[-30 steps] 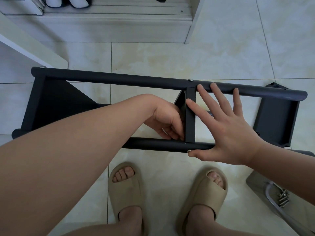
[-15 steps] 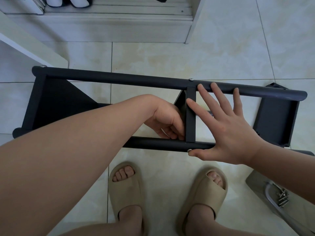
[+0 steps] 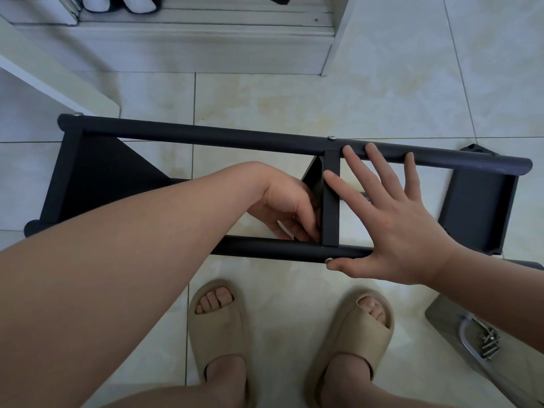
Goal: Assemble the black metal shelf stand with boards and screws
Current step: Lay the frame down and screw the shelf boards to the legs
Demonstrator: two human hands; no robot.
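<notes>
Here, item by item.

Stand (image 3: 235, 138): black metal, laid on its side on floor (image 3: 294, 92), long way across the view. Far tube (image 3: 441, 159) and near tube (image 3: 265, 248) parallel, bridged by left board (image 3: 97, 172), mid board (image 3: 331, 201) seen edge-on, and right board (image 3: 482, 207). Screw heads on far tube above mid board (image 3: 331, 138) and at its left end (image 3: 78, 114); one more (image 3: 328, 260) on near tube below mid board.

Right grip (image 3: 391, 225): wide open, fingers straight and spread, nothing held. Fingertips (image 3: 350, 150) on far tube, thumb against near tube just beside the screw head there, palm spanning the gap right of mid board. Probable reason: bracing, to keep both tubes square to mid board during work at the joint.

Left grip (image 3: 282, 201): reached in between the tubes, fingers curled against the left face of mid board, low, next to near tube. Contents hidden behind the knuckles; cannot tell whether pinching a screw, a tool or only the board. Probable reason: access to the inner side of the near-tube joint.

Relation: mid board directly between the two grips, close against each.

Spare screws (image 3: 488, 343): small heap beside a bent silver tool (image 3: 466, 337) on a grey pack (image 3: 441, 313), lower right, well apart from both grips. Probably fastening unfinished.

Slippers (image 3: 220, 328): beige pair, toes near near tube.
</notes>
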